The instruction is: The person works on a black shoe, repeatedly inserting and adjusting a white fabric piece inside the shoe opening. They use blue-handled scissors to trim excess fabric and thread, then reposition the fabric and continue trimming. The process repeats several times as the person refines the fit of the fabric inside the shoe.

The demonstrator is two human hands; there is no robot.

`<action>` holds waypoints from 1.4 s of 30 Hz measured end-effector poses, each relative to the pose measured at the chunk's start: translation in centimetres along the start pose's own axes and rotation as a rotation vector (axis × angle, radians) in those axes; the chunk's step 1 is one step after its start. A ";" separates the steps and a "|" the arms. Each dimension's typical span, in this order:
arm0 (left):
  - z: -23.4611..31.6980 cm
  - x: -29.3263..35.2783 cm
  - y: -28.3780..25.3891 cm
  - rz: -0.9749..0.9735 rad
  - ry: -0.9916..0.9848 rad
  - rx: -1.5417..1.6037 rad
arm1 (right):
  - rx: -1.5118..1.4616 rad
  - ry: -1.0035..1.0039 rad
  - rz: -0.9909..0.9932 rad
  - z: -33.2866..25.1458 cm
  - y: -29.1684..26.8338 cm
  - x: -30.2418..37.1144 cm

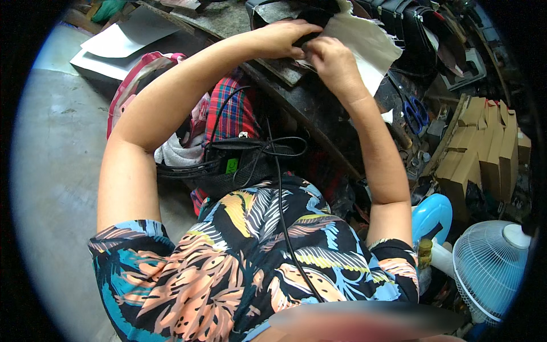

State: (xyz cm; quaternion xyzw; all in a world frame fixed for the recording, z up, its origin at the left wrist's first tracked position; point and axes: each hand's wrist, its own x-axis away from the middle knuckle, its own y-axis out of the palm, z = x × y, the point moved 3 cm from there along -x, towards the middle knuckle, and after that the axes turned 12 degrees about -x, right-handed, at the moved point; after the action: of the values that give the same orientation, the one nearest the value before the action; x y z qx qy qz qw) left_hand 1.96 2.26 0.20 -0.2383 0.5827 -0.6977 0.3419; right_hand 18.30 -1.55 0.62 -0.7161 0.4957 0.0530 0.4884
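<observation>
At the top centre, my left hand reaches over a black piece of material. Its fingers stretch to the right, and the thumb stands apart below them. Close beside it, my right hand is closed, with finger and thumb drawn together near the left thumb. What that pinch holds is too small and blurred to make out. A cream cloth with a frayed right edge lies behind and beside my right hand, partly next to the black material.
A dark worktable edge slants below my hands. Blue-handled scissors lie to the right, near folded cardboard boxes. A white fan stands at lower right. Red plaid cloth and a black mesh bag are between my arms.
</observation>
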 end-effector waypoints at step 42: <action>-4.2 -2.9 3.4 0.021 -0.268 -0.012 | -0.085 0.069 -0.020 0.2 -0.1 1.3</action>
State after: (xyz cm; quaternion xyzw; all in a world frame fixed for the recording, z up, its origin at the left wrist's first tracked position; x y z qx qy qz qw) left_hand 1.47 6.92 -3.78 -0.3253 0.5386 -0.6524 0.4224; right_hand 19.14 -2.22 -0.12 -0.7426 0.5025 0.0445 0.4406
